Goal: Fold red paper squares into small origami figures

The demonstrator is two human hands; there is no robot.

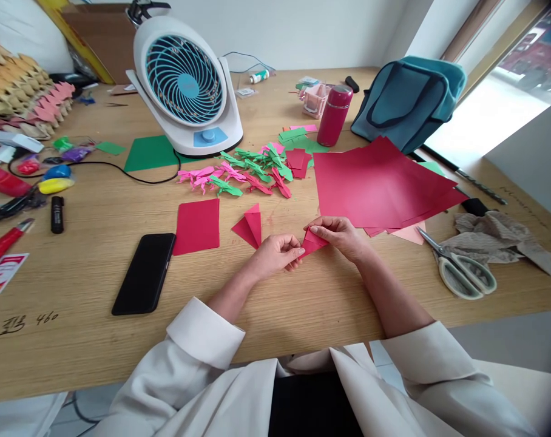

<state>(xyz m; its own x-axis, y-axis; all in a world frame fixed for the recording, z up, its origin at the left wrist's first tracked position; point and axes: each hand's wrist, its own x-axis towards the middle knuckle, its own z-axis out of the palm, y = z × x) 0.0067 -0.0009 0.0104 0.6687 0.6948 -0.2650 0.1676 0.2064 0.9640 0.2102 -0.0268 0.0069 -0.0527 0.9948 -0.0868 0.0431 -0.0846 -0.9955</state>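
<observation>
A small folded piece of red paper is held between my two hands, a little above the tabletop. My left hand pinches its left edge between thumb and fingers. On the other side, my right hand grips the upper right part, thumb on top. Left of my hands lies another folded red paper with pointed corners. Beyond it is a stack of red rectangular sheets. Farther back, a pile of folded paper figures in pink, green and red is spread out.
Large red sheets lie to the right, near scissors and crumpled paper. A black phone rests at front left. Behind stand a fan, a red bottle and a teal bag.
</observation>
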